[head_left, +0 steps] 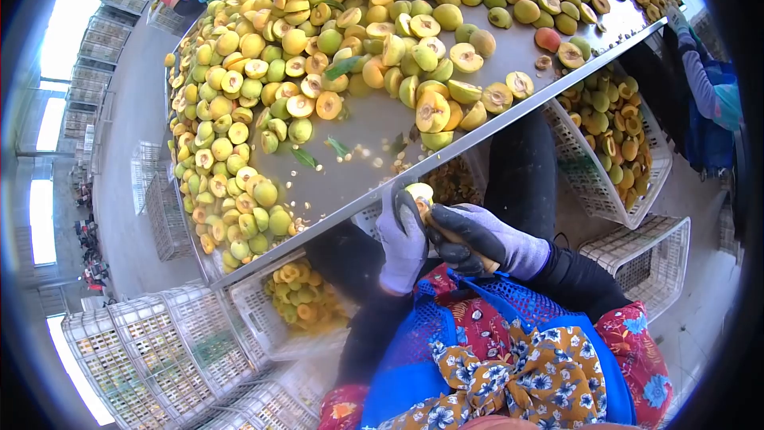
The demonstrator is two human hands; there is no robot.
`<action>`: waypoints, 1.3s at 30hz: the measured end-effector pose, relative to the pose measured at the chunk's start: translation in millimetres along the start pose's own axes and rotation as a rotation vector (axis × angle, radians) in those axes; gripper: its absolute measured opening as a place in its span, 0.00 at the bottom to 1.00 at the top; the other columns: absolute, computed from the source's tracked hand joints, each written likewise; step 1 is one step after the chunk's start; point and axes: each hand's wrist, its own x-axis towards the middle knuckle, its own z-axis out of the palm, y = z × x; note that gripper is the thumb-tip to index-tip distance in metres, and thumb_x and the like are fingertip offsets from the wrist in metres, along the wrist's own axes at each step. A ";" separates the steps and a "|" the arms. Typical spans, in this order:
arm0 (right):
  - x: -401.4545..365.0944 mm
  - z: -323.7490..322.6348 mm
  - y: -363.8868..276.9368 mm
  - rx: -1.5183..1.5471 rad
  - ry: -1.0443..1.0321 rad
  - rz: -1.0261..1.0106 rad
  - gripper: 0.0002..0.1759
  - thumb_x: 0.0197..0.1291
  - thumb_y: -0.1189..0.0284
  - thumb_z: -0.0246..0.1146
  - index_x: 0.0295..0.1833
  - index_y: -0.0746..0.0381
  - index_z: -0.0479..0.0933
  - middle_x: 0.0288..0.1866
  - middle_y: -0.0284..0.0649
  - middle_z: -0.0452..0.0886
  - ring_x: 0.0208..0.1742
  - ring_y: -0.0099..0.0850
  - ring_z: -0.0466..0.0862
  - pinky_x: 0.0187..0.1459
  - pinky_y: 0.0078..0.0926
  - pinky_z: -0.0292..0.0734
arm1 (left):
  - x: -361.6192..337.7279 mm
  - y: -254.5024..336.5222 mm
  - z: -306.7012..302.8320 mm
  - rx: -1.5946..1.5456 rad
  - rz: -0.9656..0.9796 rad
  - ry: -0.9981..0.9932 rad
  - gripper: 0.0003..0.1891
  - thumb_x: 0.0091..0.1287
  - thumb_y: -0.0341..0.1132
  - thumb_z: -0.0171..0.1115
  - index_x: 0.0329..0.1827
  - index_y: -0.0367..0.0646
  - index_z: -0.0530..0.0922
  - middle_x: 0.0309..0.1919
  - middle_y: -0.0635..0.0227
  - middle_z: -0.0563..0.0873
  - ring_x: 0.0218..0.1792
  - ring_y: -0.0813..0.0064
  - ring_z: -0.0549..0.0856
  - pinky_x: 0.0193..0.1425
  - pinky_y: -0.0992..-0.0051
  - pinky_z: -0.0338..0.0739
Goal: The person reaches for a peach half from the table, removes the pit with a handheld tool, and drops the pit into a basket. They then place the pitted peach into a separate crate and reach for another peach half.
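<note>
One cut fruit (pixel 419 192) sits clasped in the left hand (pixel 403 232), beside the metal table (pixel 382 115); the right hand (pixel 487 237) grips a wooden-handled tool (pixel 471 246). Should slick flesh slip, the tool could jab the left hand.

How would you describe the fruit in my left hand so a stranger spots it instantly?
Start at the big metal table heaped with loose fruit, then look just below its near edge. There, your gloved left hand holds one pale yellow piece. Unlike the fruit lying on the table or in the crates, this piece is up in your grip.
</note>
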 end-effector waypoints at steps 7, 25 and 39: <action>-4.0 -7.6 -3.5 0.138 -0.067 0.143 0.26 0.74 0.50 0.53 0.42 0.65 0.74 0.18 0.30 0.68 0.12 0.18 0.66 0.14 0.15 0.62 | -1.8 -4.6 4.6 -0.124 -0.059 -0.068 0.15 0.78 0.34 0.46 0.58 0.35 0.76 0.42 0.51 0.86 0.44 0.56 0.87 0.51 0.63 0.79; 4.8 -47.6 17.9 0.749 -0.503 0.457 0.26 0.76 0.51 0.48 0.45 0.66 0.74 0.17 0.29 0.67 0.10 0.18 0.65 0.11 0.14 0.62 | -14.0 -12.6 1.1 -0.536 -0.087 -0.337 0.18 0.81 0.38 0.42 0.57 0.33 0.74 0.44 0.58 0.85 0.45 0.70 0.85 0.52 0.69 0.79; 7.1 -31.7 20.5 0.492 -0.267 0.357 0.21 0.75 0.58 0.54 0.50 0.69 0.71 0.28 0.42 0.76 0.17 0.21 0.75 0.13 0.10 0.68 | -8.0 -5.6 -32.1 -0.447 -0.067 -0.431 0.18 0.81 0.38 0.43 0.57 0.33 0.76 0.45 0.60 0.85 0.48 0.72 0.84 0.57 0.73 0.76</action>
